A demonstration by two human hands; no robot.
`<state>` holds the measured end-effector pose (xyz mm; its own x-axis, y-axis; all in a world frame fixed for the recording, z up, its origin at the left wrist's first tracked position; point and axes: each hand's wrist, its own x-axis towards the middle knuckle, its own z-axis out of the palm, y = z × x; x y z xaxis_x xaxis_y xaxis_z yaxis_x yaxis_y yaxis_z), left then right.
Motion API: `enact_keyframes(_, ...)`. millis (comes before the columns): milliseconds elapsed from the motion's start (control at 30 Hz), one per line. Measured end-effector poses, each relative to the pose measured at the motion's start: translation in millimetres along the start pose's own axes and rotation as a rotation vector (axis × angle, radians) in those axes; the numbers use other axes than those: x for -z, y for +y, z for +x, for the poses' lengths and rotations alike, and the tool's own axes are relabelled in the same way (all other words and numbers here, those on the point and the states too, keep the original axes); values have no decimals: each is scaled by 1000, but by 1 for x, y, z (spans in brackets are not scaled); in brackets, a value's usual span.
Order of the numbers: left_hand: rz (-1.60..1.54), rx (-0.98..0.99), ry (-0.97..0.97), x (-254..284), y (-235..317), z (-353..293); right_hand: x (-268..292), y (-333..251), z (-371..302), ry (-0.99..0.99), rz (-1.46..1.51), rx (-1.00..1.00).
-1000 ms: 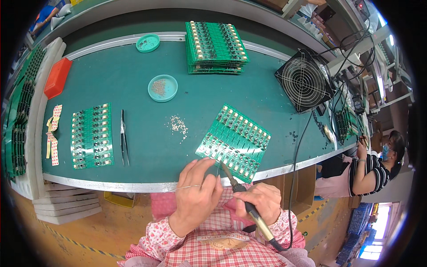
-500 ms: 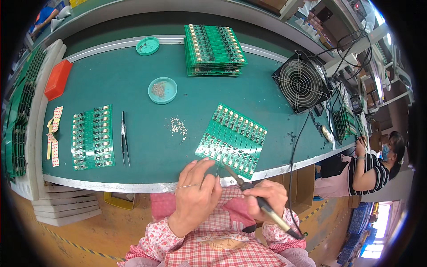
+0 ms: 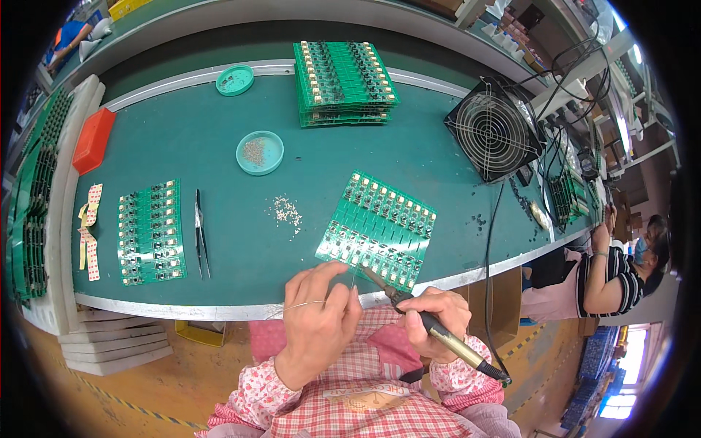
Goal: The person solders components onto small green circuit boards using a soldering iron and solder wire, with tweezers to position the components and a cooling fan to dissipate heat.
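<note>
Between both hands, just above them, lies a green circuit panel. Right hand grips a soldering iron, tip at the panel's near edge; left hand pinches thin solder wire beside it.

The right hand grips a black-handled soldering iron, its tip by the left hand fingers pinching thin solder wire near a green panelised circuit board.

Two round teal dishes, one fan, one pair of tweezers, one soldering iron
</note>
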<state>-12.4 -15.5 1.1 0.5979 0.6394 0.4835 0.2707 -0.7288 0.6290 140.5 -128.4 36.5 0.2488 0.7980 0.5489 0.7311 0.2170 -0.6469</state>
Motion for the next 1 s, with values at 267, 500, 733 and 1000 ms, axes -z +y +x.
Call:
enact_keyframes(267, 18, 1, -4, -3, 1, 2, 0, 0, 4, -59, -53, 44)
enact_keyframes(500, 5, -4, -9, -2, -1, 2, 5, 0, 1, -257, -271, 235)
enact_keyframes(733, 6, -10, -18, 1, -2, 3, 6, -1, 1, -183, -165, 144)
enact_keyframes(1000, -1, 3, -17, 1, -1, 4, 6, 2, -12, 130, 87, -190)
